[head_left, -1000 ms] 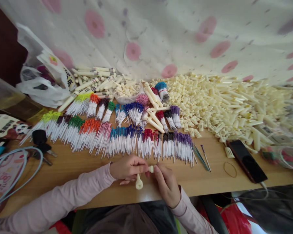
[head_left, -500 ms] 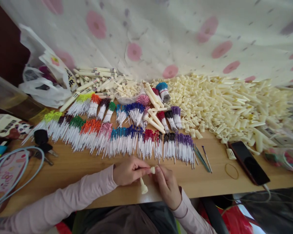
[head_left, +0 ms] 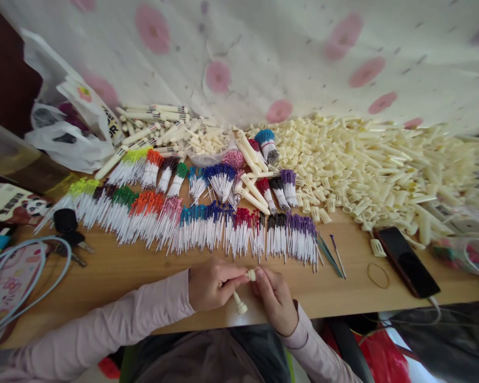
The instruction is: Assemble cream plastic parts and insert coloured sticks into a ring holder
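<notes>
Over the table's front edge, my two hands meet. My left hand [head_left: 211, 284] is closed, with fingertips pinched at the left side of a small cream ridged plastic pen part [head_left: 252, 275]. My right hand [head_left: 276, 299] grips that same part from the right, thumb on top. Below my left fingers a cream plastic piece with a thin stem and a wider round end [head_left: 241, 308] sticks out downward; its upper end is hidden in the hand. Just beyond my hands lie rows of pen refills [head_left: 207, 234] with white tubes and coloured heads.
A large heap of cream plastic pen parts [head_left: 367, 165] fills the back right. Tweezers [head_left: 330, 256], a single refill [head_left: 338, 256], a rubber band [head_left: 378, 276] and a phone [head_left: 409, 263] lie rightward. Keys [head_left: 74, 242], a pale cable [head_left: 43, 250] and a plastic bag [head_left: 69, 141] are leftward.
The stemmed cream piece under my left fingers has swung slightly right and up. Both hands keep their grip on the ridged part; the camera view has shifted a little.
</notes>
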Demonstrator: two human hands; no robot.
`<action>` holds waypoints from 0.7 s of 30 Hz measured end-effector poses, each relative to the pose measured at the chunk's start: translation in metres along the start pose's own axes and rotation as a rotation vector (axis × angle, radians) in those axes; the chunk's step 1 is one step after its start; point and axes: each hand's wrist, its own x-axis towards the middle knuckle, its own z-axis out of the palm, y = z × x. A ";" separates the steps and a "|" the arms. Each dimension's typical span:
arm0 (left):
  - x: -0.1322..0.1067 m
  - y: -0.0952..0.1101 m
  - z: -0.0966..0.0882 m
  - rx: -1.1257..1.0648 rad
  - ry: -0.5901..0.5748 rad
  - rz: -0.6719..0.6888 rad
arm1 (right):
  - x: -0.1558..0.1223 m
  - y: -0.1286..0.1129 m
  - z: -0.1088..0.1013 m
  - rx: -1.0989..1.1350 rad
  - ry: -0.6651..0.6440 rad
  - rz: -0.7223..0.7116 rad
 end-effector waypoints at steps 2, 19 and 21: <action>0.000 0.000 -0.001 0.048 0.003 0.024 | 0.001 -0.001 -0.001 0.018 -0.020 0.012; 0.074 0.039 -0.141 0.140 0.800 -0.142 | -0.001 0.002 0.004 0.210 0.133 0.122; 0.105 0.042 -0.176 0.184 0.788 -0.207 | 0.003 0.002 0.000 0.168 0.093 0.082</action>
